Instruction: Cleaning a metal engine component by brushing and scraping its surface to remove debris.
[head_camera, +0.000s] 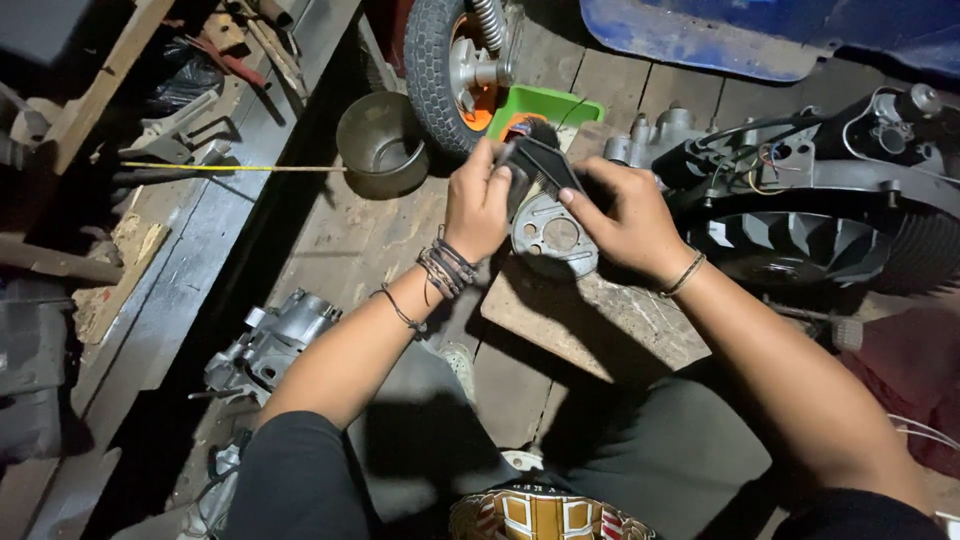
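The person sits on the wooden floor with both knees drawn up, and the work is braced on a flat wooden board (590, 320) lying just beyond the knees, which gives the part a firm base. On that board's far edge stands a round grey metal cover plate (553, 238) with holes through it; the right hand (625, 220) closes around its right side to steady it, while the left hand (480, 205) grips a dark flat piece (545, 165) pressed against the plate's top, apparently to keep the two together. Left of the board lies a grey engine casing (275, 340), near the left elbow. Right of the board, a black finned engine unit (810, 230) with loose wires crowds the right wrist. Beyond the board stand a green tray (545, 105), a metal bowl (383, 145) and a small tyred wheel (450, 65), hemming in the far side.
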